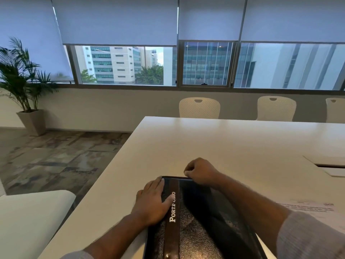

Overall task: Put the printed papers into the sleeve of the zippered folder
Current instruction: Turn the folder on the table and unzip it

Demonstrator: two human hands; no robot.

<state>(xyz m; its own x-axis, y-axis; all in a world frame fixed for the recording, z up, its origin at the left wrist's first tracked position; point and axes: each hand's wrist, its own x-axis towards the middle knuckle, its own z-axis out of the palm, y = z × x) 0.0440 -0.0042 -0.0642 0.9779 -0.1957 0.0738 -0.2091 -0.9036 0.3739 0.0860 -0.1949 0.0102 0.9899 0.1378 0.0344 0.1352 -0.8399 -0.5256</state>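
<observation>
A black zippered folder (201, 221) with a brown strip reading "PORTFOLIO" lies closed on the white table (233, 143), near its front edge. My left hand (153, 200) rests flat on the folder's left side, fingers spread over the cover. At the folder's far edge my right hand (199, 171) is curled, fingertips pinched at the top rim; the zipper pull itself is too small to make out. The printed papers (313, 210) lie on the table to the right of the folder, partly hidden by my right sleeve.
A recessed cable box with a lid (328, 165) sits in the table at the right. White chairs (199, 107) line the far side, and another chair (28, 217) stands at the near left. A potted palm (24, 86) is in the far left corner.
</observation>
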